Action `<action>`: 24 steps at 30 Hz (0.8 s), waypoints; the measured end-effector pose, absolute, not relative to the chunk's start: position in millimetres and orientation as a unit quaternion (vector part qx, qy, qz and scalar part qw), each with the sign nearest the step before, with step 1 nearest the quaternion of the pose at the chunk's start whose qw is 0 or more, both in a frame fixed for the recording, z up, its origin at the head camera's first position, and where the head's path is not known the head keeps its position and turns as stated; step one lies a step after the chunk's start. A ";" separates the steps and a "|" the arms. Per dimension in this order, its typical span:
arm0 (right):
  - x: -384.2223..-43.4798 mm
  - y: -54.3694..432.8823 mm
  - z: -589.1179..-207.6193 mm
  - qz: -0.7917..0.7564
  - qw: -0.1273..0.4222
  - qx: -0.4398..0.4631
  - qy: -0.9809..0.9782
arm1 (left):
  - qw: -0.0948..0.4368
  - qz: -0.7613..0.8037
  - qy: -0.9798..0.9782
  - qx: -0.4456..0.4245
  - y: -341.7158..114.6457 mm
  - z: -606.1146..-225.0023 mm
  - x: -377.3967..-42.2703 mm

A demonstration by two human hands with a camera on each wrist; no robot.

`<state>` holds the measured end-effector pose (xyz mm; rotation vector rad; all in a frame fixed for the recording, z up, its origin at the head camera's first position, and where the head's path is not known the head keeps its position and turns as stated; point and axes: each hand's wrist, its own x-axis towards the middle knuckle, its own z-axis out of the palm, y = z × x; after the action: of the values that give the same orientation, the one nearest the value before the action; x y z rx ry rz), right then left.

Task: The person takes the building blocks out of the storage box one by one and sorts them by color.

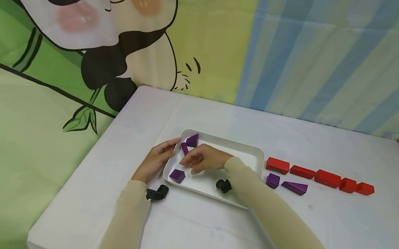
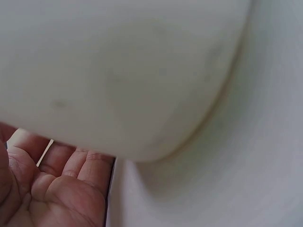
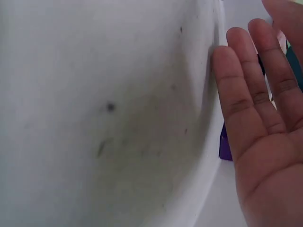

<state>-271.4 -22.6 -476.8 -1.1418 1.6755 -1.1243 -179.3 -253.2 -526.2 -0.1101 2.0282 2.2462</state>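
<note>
A white tray (image 1: 209,190) lies on the table with purple blocks at its left end. My left hand (image 1: 156,159) is at the tray's left side, fingertips right at the rim; its palm and loosely bent fingers (image 2: 92,165) show beside the tray wall in the left wrist view. Over the tray reaches my right hand (image 1: 207,158), its fingers relaxed, close to a thin purple piece (image 1: 184,148). Behind that piece is a purple wedge (image 1: 192,140), and nearer the front a purple block (image 1: 177,176). In the right wrist view, the right fingers (image 3: 236,94) extend beside a partly hidden purple block (image 3: 226,146).
Right of the tray, several red blocks (image 1: 327,178) form a row. In front of them lie a purple cube (image 1: 273,180) and a purple triangular block (image 1: 295,188). Black wrist cameras (image 1: 157,192) sit on both wrists. A printed cloth (image 1: 212,36) hangs behind the white table (image 1: 206,237).
</note>
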 end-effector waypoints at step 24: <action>-260.4 -32.5 -473.4 -0.402 0.358 -0.461 0.705 | 0.057 0.741 0.668 -0.037 -252.5 -522.6 -178.7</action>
<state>-260.4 -32.5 -473.4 -1.1894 1.8188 -1.0380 -178.7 -252.5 -522.6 -0.1136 2.0248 2.2483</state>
